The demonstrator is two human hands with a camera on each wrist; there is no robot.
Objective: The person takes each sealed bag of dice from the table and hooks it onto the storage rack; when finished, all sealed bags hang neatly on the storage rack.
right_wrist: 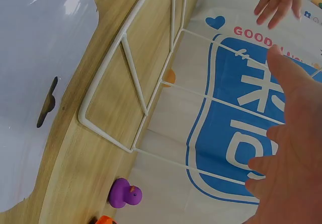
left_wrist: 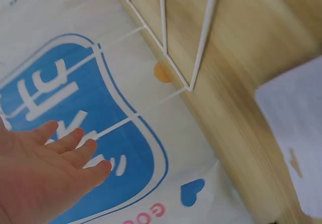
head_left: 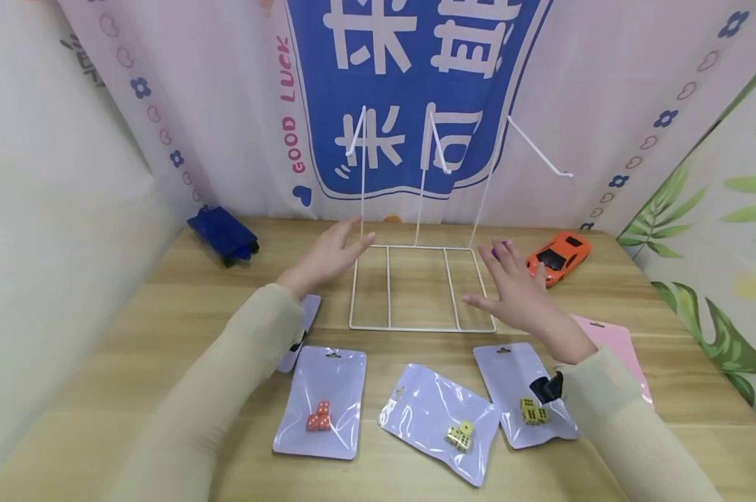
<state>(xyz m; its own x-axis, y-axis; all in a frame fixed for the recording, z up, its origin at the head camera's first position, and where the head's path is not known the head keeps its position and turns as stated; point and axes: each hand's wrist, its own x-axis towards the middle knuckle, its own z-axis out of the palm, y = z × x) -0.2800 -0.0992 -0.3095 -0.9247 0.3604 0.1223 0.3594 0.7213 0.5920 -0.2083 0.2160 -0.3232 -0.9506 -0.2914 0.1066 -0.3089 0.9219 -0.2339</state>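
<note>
A white wire display rack (head_left: 423, 329) stands on the wooden table, its three hook arms bare. My left hand (head_left: 328, 258) is held beside the rack's left edge, fingers extended and holding nothing. On the opposite side, my right hand (head_left: 519, 293) has its fingers spread over the rack's right edge, also without anything in it. In front lie three pale lilac pouches: one with red dice (head_left: 319, 417) at left, one with pale yellow dice (head_left: 459, 438) in the middle, and one with darker yellow dice (head_left: 533, 411) near the right wrist.
Another lilac pouch (head_left: 312, 312) lies partly under the left sleeve, and a pink pouch (head_left: 611, 341) beside the right one. An orange toy car (head_left: 560, 256) and a purple rubber duck (right_wrist: 121, 193) sit right of the rack. A blue toy car (head_left: 223, 233) is at back left, before the printed curtain (head_left: 240, 139).
</note>
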